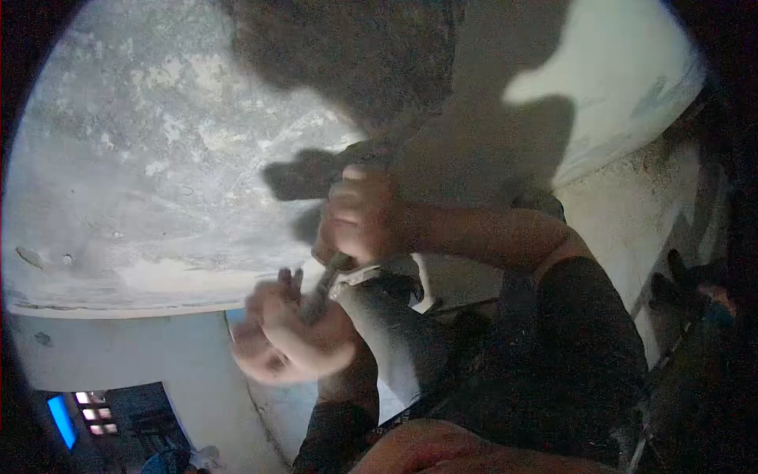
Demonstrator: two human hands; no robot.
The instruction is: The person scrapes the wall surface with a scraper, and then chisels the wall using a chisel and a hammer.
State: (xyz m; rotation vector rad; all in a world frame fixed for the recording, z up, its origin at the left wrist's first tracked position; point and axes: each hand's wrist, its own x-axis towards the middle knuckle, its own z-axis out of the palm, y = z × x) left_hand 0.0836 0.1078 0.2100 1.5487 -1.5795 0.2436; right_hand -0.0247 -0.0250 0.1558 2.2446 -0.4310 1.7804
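Note:
My right hand [362,217], at the end of a bare forearm, is closed in a fist in front of a patchy grey-and-white plastered surface [174,150]. A narrow grey bar-like tool [320,291] runs from below this fist to my left hand [292,336]. The left fingers are curled around the tool's lower end, though motion blurs them. Both fists hide the ends of the tool, so its exact kind is unclear.
Dark shadows of the hands and body fall across the plaster. A pale blue wall [213,347] and a bright window [96,412] lie at lower left. Another person's hand [717,299] shows dimly at the right edge.

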